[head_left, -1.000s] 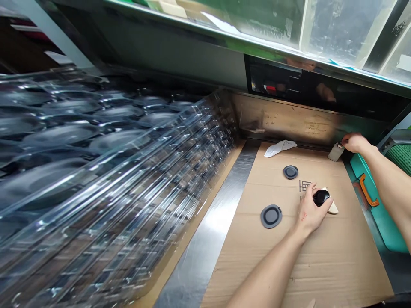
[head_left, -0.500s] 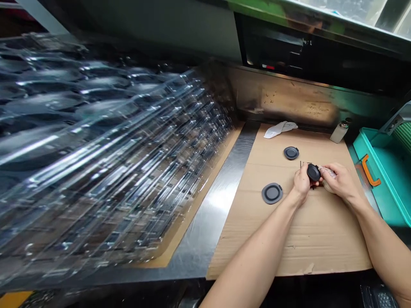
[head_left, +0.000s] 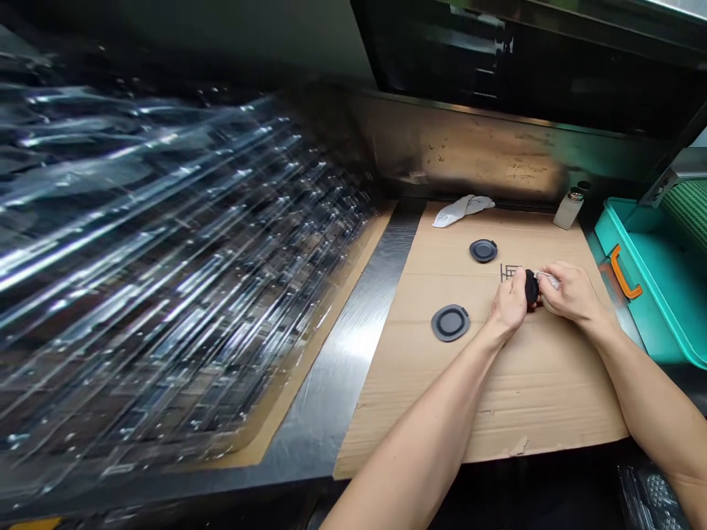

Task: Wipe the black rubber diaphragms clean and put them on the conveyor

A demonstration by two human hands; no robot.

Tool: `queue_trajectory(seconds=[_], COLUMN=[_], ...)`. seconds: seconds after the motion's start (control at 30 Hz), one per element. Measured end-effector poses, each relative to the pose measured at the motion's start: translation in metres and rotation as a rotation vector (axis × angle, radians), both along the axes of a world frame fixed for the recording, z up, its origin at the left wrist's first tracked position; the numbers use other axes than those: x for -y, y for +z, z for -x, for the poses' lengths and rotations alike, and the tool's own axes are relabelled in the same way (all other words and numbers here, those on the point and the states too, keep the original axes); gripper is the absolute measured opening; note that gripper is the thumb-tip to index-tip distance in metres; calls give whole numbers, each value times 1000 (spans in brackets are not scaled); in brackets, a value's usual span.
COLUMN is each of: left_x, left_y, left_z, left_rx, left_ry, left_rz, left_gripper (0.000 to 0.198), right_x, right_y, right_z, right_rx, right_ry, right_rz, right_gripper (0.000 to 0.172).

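Between my two hands, above the cardboard sheet [head_left: 409, 390], is a small round black part [head_left: 531, 287]. My left hand [head_left: 509, 300] grips it from the left, thumb along its edge. My right hand [head_left: 568, 291] pinches a whitish cloth [head_left: 548, 278] against the part's right edge; the fingertips are partly hidden. To the left of my hands lie two flat dark grey lids with a small tab: one lid [head_left: 483, 251] farther back, the other lid [head_left: 451, 322] nearer my left forearm.
Tall stacks of clear plastic trays [head_left: 193, 294] fill the left side. A white cloth [head_left: 462, 210] lies at the back of the cardboard. A small bottle [head_left: 568, 208] with a metal top stands at back right. On the right is a teal bin [head_left: 630, 258] with an orange handle [head_left: 625, 272].
The black part has turned from showing its face to nearly edge-on in my hands. The view has shifted, so everything appears farther left and slightly higher.
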State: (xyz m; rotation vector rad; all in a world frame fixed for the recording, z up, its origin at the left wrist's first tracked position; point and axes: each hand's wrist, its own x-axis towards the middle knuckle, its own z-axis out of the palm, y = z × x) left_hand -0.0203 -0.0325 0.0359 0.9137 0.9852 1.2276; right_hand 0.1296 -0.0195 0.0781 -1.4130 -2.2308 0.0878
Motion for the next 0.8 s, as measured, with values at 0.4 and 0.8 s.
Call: queue_trajectory(seconds=[0.4,0.8], left_x=[4,10], left_y=[-3,-6], left_z=[-1,1], left_rx=[-189,-286], left_ry=[-9,-40], left_rz=[-189,-268], left_gripper=[63,56], right_x=[-5,-3], right_y=[-1,2], right_z=[-3,-8], right_rx=[-39,-30], right_ry=[10,34], right_rz=[36,120], right_gripper=[27,29])
